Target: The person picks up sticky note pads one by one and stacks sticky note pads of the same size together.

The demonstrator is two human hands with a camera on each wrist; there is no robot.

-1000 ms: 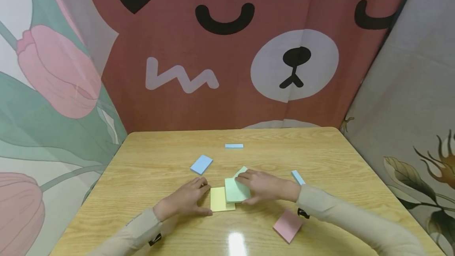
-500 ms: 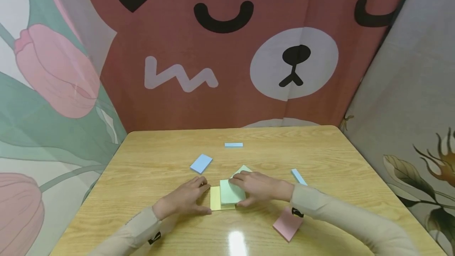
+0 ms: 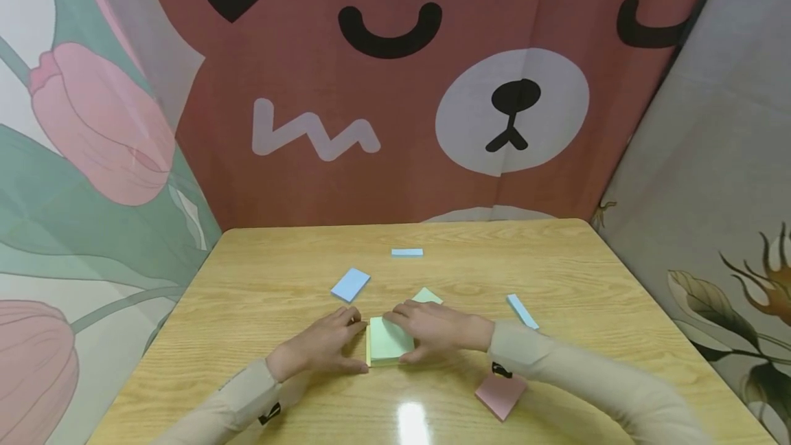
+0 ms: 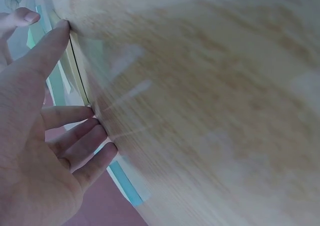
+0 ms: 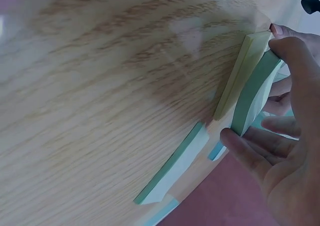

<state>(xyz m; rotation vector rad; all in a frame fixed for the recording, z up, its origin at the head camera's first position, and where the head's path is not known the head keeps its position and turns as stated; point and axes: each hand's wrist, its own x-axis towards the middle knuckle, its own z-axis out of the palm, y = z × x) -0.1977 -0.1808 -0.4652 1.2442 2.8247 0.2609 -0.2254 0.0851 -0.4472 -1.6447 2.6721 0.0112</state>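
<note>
In the head view, my right hand grips a light green sticky note pad by opposite edges. The pad lies over a yellow sticky note pad, so only a narrow yellow strip shows. From the right wrist view, the held green pad is slightly bowed and tilted above the yellow pad. My left hand holds the yellow pad's left side, thumb at the near corner and forefinger at the far one. Behind my right hand lies a second green pad, partly hidden.
On the wooden table lie a blue pad at back left and a narrow light blue pad farther back. Another narrow blue pad is to the right. A pink pad sits below my right sleeve.
My right hand has carried the green pad leftward, covering most of the yellow pad. More of the second green pad and the right-hand blue pad shows. My left hand has stayed put.
</note>
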